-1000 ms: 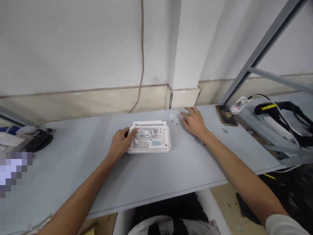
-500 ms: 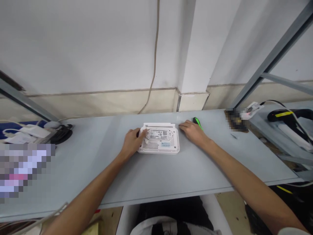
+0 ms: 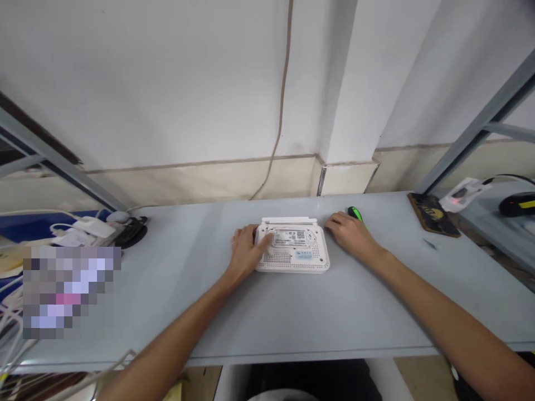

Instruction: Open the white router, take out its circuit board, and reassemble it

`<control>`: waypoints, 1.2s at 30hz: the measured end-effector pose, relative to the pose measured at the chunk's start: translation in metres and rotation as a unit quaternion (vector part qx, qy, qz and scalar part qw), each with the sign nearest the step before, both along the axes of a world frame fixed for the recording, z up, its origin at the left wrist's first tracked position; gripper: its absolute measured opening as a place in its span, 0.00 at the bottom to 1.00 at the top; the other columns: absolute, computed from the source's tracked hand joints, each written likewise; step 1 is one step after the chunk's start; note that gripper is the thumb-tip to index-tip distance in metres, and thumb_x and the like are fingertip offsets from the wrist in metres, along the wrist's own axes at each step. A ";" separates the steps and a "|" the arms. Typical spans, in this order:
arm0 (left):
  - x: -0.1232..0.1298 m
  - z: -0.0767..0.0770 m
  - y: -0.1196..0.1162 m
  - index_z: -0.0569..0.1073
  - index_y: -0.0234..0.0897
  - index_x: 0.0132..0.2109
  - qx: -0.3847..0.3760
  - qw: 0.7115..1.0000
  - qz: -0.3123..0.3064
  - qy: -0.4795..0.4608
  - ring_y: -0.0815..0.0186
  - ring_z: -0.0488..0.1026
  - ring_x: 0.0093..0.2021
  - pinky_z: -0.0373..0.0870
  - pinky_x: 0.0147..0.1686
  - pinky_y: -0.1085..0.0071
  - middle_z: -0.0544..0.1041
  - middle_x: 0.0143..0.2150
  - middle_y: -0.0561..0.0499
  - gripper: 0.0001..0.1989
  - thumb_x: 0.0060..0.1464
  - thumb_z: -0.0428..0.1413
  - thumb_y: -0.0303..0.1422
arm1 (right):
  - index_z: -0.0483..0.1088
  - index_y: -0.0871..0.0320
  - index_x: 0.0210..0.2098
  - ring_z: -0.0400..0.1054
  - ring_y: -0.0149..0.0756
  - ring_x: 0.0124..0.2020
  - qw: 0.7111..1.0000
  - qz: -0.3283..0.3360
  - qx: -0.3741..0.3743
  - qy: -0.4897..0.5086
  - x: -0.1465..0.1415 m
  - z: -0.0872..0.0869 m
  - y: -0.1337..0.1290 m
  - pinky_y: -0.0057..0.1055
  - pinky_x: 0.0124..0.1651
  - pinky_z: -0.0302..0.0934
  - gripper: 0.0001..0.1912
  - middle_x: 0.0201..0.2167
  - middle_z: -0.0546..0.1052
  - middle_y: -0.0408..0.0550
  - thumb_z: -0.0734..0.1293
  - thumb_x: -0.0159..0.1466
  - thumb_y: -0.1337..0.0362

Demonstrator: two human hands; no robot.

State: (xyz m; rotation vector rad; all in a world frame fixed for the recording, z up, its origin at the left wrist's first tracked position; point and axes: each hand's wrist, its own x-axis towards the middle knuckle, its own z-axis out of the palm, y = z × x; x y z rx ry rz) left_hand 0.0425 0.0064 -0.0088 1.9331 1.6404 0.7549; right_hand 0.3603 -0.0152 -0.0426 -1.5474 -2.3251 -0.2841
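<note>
"On the grey desk (image 3: pixel 167 312), where's the white router (image 3: pixel 296 259)?"
"Mid-desk, underside up."
"And the hands?"
"Left hand (image 3: pixel 246 253) lies spread across it; right hand (image 3: pixel 351 234), loosely curled and empty, rests just beside, near a green-black handle (image 3: pixel 355 213)"

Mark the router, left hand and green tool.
Router (image 3: pixel 295 238): head view, label on its upturned face.
Left hand (image 3: pixel 247 252): head view, back of the hand.
Green tool (image 3: pixel 355 213): head view, green part of the handle.

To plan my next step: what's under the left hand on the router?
The left hand covers the left end of the router. Beside its fingers show a label and vent holes; whatever lies beneath the hand is hidden.
</note>
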 end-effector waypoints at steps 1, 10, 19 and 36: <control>0.001 -0.001 0.000 0.77 0.38 0.53 0.001 1.000 0.003 0.016 0.46 0.67 0.57 0.59 0.62 0.49 0.78 0.51 0.41 0.23 0.59 0.58 0.49 | 0.79 0.60 0.37 0.70 0.44 0.41 1.000 -0.005 0.001 0.000 0.000 0.000 0.000 0.38 0.43 0.63 0.18 0.37 0.78 0.55 0.59 0.66 0.80; 0.000 -0.004 0.006 0.78 0.39 0.48 0.006 0.997 0.001 0.072 0.51 0.69 0.54 0.60 0.60 0.53 0.77 0.47 0.45 0.17 0.63 0.57 0.46 | 0.78 0.59 0.38 0.71 0.42 0.38 0.997 -0.022 0.005 0.080 0.001 0.003 -0.004 0.36 0.40 0.60 0.15 0.38 0.79 0.53 0.61 0.66 0.79; -0.003 -0.005 0.012 0.78 0.39 0.35 0.022 0.995 -0.016 0.099 0.55 0.69 0.47 0.62 0.55 0.56 0.77 0.39 0.47 0.17 0.67 0.51 0.41 | 0.82 0.53 0.39 0.76 0.40 0.40 0.869 -0.032 -0.069 0.488 0.005 0.016 -0.010 0.37 0.41 0.67 0.07 0.39 0.83 0.49 0.72 0.65 0.58; -0.006 0.001 0.017 0.78 0.39 0.34 0.017 0.995 -0.030 0.091 0.56 0.70 0.45 0.64 0.49 0.60 0.77 0.37 0.48 0.18 0.65 0.51 0.45 | 0.84 0.52 0.39 0.75 0.41 0.38 0.764 0.014 -0.238 0.600 -0.010 0.016 -0.010 0.42 0.45 0.67 0.17 0.39 0.85 0.50 0.80 0.54 0.50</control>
